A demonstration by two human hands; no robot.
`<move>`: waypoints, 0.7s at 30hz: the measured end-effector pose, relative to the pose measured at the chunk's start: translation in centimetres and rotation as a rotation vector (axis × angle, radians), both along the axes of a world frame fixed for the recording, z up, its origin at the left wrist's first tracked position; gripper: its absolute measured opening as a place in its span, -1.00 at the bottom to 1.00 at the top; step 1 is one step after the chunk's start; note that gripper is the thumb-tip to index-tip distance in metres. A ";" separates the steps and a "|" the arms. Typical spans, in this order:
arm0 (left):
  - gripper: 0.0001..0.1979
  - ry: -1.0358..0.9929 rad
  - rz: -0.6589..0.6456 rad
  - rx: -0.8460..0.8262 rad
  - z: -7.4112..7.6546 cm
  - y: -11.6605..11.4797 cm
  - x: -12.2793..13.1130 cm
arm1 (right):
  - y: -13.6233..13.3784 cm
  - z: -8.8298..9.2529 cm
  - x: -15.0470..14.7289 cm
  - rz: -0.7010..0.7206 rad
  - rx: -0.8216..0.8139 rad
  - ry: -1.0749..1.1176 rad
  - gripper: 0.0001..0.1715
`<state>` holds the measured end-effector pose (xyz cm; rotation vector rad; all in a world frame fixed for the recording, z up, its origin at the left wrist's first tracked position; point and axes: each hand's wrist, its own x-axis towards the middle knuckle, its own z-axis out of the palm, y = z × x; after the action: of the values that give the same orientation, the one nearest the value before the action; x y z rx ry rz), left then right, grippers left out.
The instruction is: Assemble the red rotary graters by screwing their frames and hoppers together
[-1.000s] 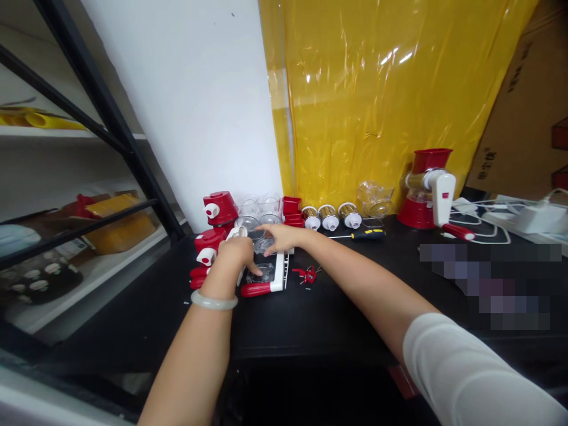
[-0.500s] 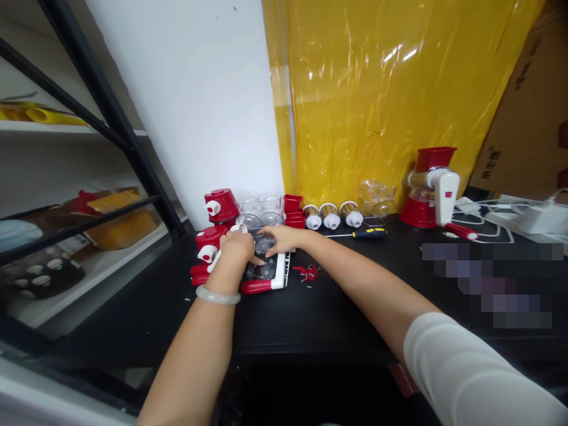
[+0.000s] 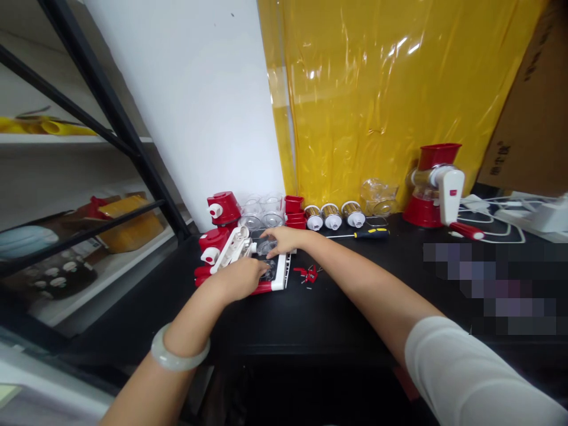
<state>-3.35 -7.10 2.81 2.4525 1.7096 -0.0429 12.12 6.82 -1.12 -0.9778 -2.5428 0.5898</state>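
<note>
My left hand (image 3: 239,278), a pale bangle on its wrist, is curled, and its fingertips pinch a clear plastic disc (image 3: 267,271) that lies against a white crank handle with a red grip (image 3: 276,279). My right hand (image 3: 284,239) reaches in from the right and closes its fingers on a second clear plastic part (image 3: 265,247) just behind the disc. Another white crank handle (image 3: 231,251) leans on a red grater body (image 3: 209,242) to the left of both hands.
Along the wall stand a red body (image 3: 223,207), clear cups (image 3: 261,213), red pushers (image 3: 293,211), three metal drums (image 3: 331,216), a screwdriver (image 3: 371,233) and an assembled red grater (image 3: 433,186). Small red clips (image 3: 307,274) lie on the black table (image 3: 328,313). A black rack (image 3: 133,154) stands left, cables right.
My left hand has drawn back toward me and dropped lower onto the clear disc, uncovering the white crank handle behind it. My right hand has stayed at the clear part.
</note>
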 end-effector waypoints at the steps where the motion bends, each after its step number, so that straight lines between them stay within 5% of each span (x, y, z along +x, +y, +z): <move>1: -0.60 0.008 -0.010 -0.011 -0.2 -0.1 -0.2 | 0.0 0.0 0.0 0.001 -0.005 0.009 -0.05; 5: -0.39 0.013 -0.035 -0.057 -0.6 -0.1 -0.4 | -0.1 0.0 0.2 0.018 -0.012 0.029 -0.06; 21: -0.11 -0.008 0.036 -0.061 -1.9 0.5 0.1 | 0.3 -0.2 0.3 0.035 0.016 0.005 -0.14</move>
<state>-3.21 -6.63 0.88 2.3751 1.7230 -0.0801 12.40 7.08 -1.29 -0.9267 -2.5615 0.5805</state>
